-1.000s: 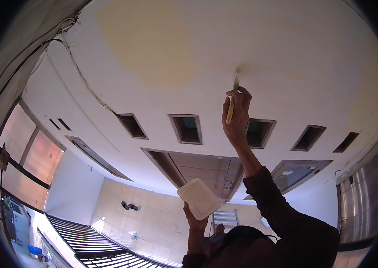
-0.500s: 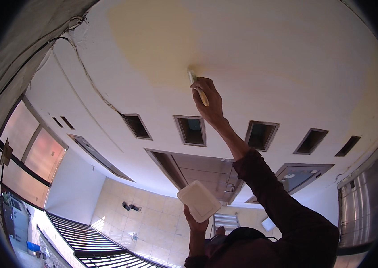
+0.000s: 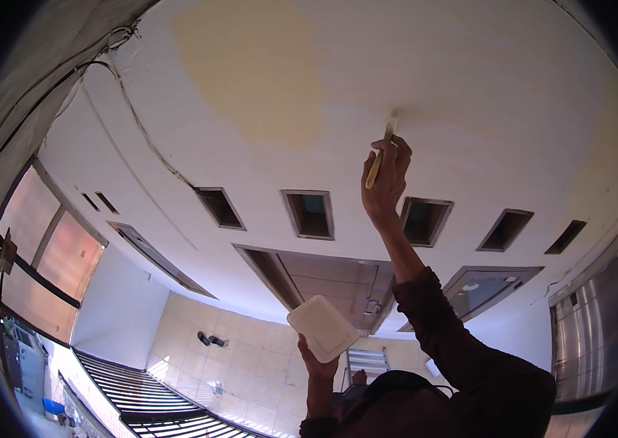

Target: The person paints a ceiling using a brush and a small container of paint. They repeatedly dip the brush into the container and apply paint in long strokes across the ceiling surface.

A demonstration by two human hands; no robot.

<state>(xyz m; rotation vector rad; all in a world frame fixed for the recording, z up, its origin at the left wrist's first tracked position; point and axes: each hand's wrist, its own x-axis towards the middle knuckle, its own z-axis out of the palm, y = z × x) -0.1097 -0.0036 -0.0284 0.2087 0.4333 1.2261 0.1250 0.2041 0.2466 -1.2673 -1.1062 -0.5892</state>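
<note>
My right hand (image 3: pixel 385 171) is closed around a paintbrush (image 3: pixel 380 155) with a yellowish handle, raised against the white wall (image 3: pixel 455 87). The bristles are at the wall surface, right of a large pale yellow patch (image 3: pixel 243 73). Lower down, my left hand (image 3: pixel 316 361) grips a white rectangular container (image 3: pixel 322 325); its inside is hidden from this view.
Small framed openings (image 3: pixel 306 213) run across the wall above a brown door (image 3: pixel 331 281). Cables (image 3: pixel 133 117) hang at the upper left. Below are a tiled floor (image 3: pixel 239 376) with dark sandals (image 3: pixel 210 338), a metal ladder (image 3: pixel 367 358) by my feet and a black railing (image 3: pixel 133 379).
My right hand and the brush swung left toward the yellow patch half a second ago and are now back to the right. The left hand and container have barely moved.
</note>
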